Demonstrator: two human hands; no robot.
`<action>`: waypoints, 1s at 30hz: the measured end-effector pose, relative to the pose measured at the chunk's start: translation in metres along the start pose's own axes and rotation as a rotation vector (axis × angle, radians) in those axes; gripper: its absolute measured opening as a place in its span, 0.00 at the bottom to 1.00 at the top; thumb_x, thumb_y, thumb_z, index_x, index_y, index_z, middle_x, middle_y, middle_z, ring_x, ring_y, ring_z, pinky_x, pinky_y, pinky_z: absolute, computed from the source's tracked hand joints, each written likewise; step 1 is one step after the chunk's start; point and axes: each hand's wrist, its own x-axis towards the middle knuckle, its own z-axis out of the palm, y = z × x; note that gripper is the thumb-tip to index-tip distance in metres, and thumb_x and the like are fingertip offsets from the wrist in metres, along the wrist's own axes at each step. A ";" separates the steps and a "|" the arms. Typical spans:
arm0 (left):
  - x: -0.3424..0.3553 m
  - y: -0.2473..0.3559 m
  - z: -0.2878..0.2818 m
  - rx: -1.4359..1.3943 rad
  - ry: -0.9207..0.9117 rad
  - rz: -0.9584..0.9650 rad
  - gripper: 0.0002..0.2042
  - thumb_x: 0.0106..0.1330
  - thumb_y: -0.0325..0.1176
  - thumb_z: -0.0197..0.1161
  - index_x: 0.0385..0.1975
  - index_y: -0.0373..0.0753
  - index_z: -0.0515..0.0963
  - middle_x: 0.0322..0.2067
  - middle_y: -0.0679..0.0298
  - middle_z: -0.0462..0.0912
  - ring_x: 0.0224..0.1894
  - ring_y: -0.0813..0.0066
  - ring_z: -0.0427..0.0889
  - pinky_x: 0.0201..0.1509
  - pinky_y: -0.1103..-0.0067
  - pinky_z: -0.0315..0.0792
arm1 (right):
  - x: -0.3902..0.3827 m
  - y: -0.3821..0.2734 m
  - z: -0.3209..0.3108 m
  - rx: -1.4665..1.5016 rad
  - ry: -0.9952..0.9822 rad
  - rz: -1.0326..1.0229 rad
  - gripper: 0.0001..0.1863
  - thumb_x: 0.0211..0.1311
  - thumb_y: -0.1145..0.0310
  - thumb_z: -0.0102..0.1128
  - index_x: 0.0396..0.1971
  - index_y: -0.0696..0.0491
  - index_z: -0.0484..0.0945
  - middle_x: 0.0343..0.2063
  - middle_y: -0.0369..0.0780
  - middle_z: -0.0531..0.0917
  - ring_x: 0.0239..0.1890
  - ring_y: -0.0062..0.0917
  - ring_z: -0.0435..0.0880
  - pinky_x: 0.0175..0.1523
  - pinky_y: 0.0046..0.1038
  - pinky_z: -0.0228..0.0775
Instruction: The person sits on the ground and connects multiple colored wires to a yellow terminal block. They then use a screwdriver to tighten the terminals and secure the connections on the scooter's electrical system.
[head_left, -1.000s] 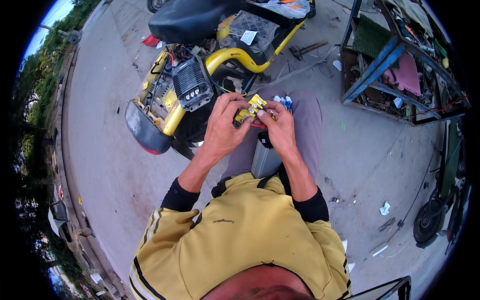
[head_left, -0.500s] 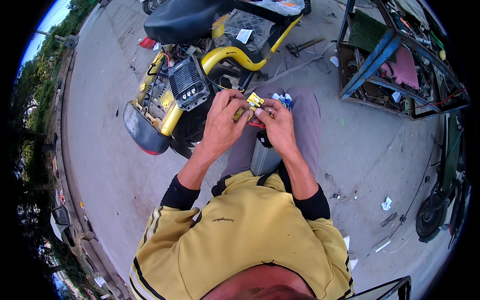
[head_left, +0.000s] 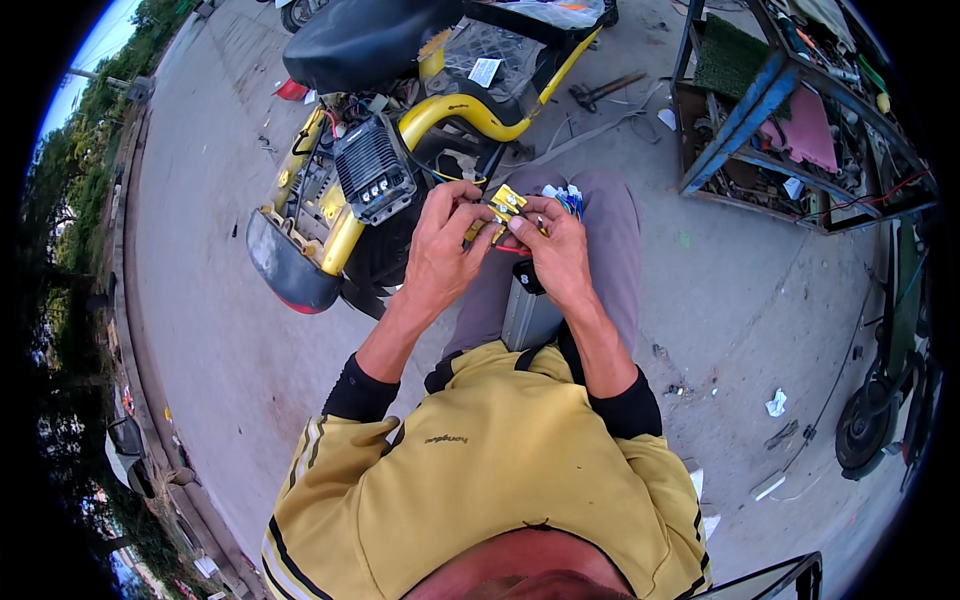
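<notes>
My left hand (head_left: 445,245) and my right hand (head_left: 555,255) are closed round a small yellow terminal block (head_left: 509,200) with metal screws, held above my lap. Fingers of both hands hide part of it. A red wire (head_left: 513,249) shows below it. A bundle of blue and white connectors (head_left: 566,200) lies just beyond my right fingers. A grey finned metal case (head_left: 530,320) with a black end piece (head_left: 528,278) rests between my legs.
Ahead-left stands a partly dismantled yellow scooter (head_left: 450,110) with a black finned box (head_left: 370,170). At right are a cluttered metal rack (head_left: 745,150) and another scooter (head_left: 870,420). A hammer (head_left: 605,88), straps and litter lie on the concrete ground (head_left: 220,300).
Both hands stay at the yellow block with small finger movements, and the block has shifted slightly left. The surroundings have shifted a little in the view.
</notes>
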 end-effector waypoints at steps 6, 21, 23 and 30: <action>-0.002 -0.002 0.005 -0.026 -0.035 -0.027 0.11 0.55 0.17 0.73 0.37 0.32 0.82 0.48 0.55 0.77 0.46 0.63 0.80 0.49 0.72 0.76 | 0.001 0.005 -0.004 -0.012 -0.014 -0.006 0.16 0.71 0.76 0.62 0.55 0.65 0.75 0.40 0.42 0.88 0.36 0.19 0.86 0.42 0.22 0.80; -0.004 0.004 0.009 -0.050 0.011 -0.085 0.11 0.56 0.18 0.73 0.38 0.32 0.81 0.50 0.53 0.76 0.52 0.57 0.80 0.55 0.69 0.76 | -0.001 0.006 -0.012 -0.011 -0.053 -0.029 0.22 0.72 0.78 0.58 0.63 0.62 0.68 0.47 0.46 0.87 0.42 0.22 0.87 0.46 0.25 0.81; -0.007 -0.001 0.011 -0.012 0.029 -0.055 0.11 0.56 0.17 0.72 0.38 0.31 0.81 0.51 0.53 0.75 0.52 0.57 0.80 0.55 0.69 0.76 | -0.001 0.005 -0.009 0.007 -0.047 -0.028 0.22 0.72 0.79 0.58 0.63 0.62 0.69 0.47 0.46 0.87 0.42 0.22 0.87 0.46 0.24 0.81; -0.010 -0.002 0.012 -0.078 -0.022 -0.092 0.11 0.56 0.17 0.72 0.38 0.31 0.81 0.52 0.53 0.75 0.51 0.59 0.81 0.54 0.69 0.76 | -0.002 0.009 -0.007 0.050 -0.068 -0.043 0.21 0.71 0.81 0.58 0.61 0.62 0.69 0.46 0.46 0.88 0.41 0.21 0.88 0.45 0.23 0.82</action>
